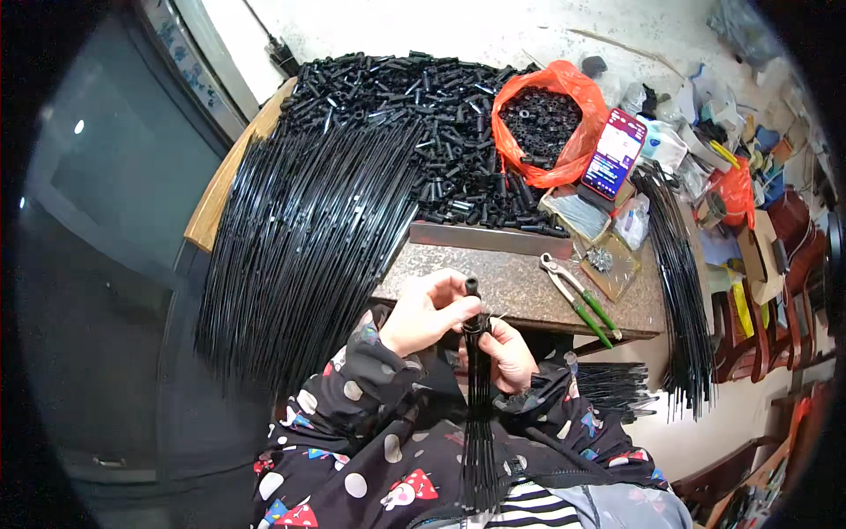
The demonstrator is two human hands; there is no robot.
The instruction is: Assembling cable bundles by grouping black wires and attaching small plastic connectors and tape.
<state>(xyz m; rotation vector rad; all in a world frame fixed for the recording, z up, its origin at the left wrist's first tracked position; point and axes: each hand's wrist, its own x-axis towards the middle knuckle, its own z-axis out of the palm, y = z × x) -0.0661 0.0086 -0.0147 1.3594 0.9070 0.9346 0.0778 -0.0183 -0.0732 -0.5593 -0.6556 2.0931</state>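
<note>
A bundle of thin black rods [480, 432], much like umbrella ribs, hangs down in front of my body with its lower ends fanned a little. From its top rises a short black tubular piece [471, 287] with a round open end. My left hand [423, 313] is closed at the top, thumb and fingers pinching that tubular piece. Just below, my right hand [509, 360] wraps round the gathered rods. A fine wire end sticks out between the hands; how it runs round the rods is hidden by my fingers.
Black tubular parts [379, 84] heap the table [441, 264], with long black rods [300, 247] at left. An orange-red bag [577, 79] of small black rings, a phone [614, 154], green-handled pincers [582, 300] and another rod bundle [679, 291] are on the right.
</note>
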